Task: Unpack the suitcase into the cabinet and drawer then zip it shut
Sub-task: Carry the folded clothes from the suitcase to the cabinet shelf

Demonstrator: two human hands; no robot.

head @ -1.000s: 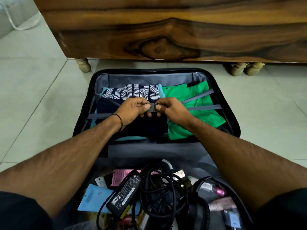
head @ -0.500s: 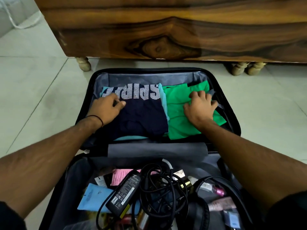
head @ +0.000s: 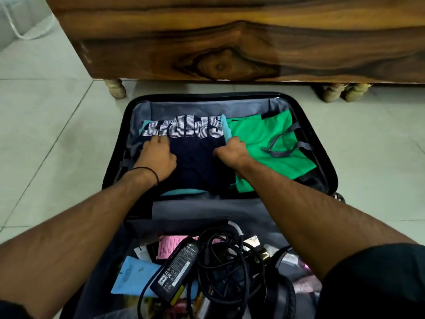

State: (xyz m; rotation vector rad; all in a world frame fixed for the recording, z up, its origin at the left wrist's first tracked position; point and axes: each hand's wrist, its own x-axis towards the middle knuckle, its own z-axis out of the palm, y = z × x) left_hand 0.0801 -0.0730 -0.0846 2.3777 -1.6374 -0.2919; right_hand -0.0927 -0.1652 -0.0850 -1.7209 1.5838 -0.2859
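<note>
Suitcase: the suitcase (head: pixel 207 109) lies wide open on the tile floor (head: pixel 46 134), just in front of the wooden cabinet (head: pixel 230 42).
Far half: folded clothes lie here.
Navy shirt: the navy shirt (head: pixel 197 162) is on the left side of the far half. It has big striped white letters, upside down from here. A bit of teal cloth (head: pixel 184 192) peeks out from under it.
Green shirt: the green shirt (head: pixel 257 134) lies just beside the navy shirt, on the right. A loose grey strap (head: pixel 278 154) rests on top of it.
Left hand: the left hand (head: pixel 158 155) is on the left part of the navy shirt, fingers bent down. I cannot tell if it holds the cloth. A thin black band is round the wrist.
Right hand: the right hand (head: pixel 232 150) is curled tight round the right edge of the navy shirt, between it and the green shirt.
Near half: a black power brick (head: pixel 177 265), a tangle of black cables (head: pixel 220 256), a pink paper (head: pixel 167 247) and a blue packet (head: pixel 133 277) are all piled together.
Cabinet: it stands on small round feet.
</note>
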